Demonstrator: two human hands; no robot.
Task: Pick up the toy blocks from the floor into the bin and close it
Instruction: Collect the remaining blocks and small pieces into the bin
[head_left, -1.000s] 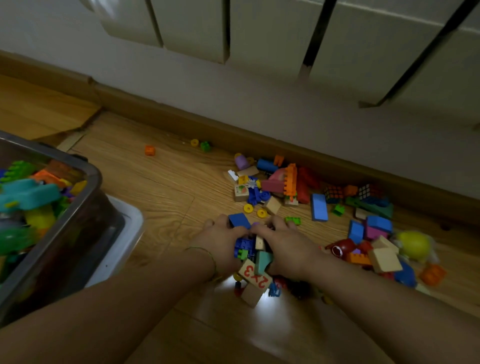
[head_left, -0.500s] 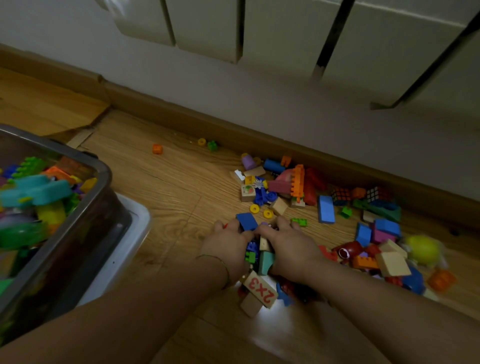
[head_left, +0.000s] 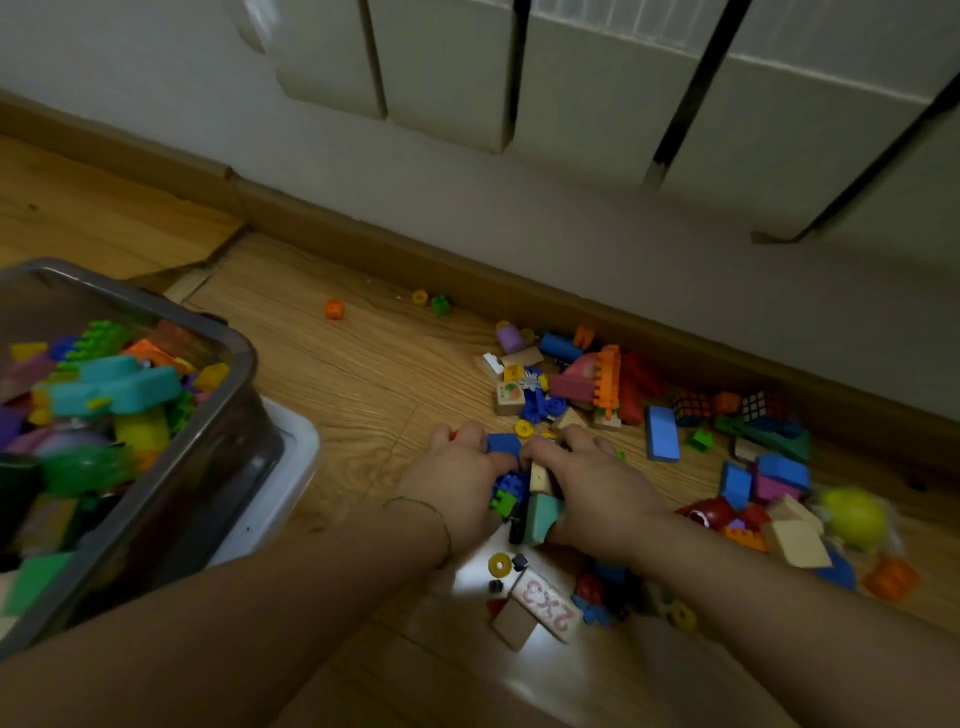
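Block heap (head_left: 540, 514) on the floor.
I see left hand (head_left: 457, 486) and right hand (head_left: 597, 488) clasp it, fingers (head_left: 576, 436) curled.

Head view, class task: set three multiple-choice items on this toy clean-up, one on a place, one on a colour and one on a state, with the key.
1. On which side of the hands does the bin stand?
A. the person's left
B. the person's right
C. against the radiator

2. The lone block lying farthest left outside the bin is:
A. blue
B. orange
C. purple

3. The left hand and the right hand are:
A. flat and apart
B. lifting a lid
C. gripping blocks between them

Key: 1 A, the bin fills the view's left edge. 2 B, it is plainly orange. 3 C, curled fingers close round the bunch.
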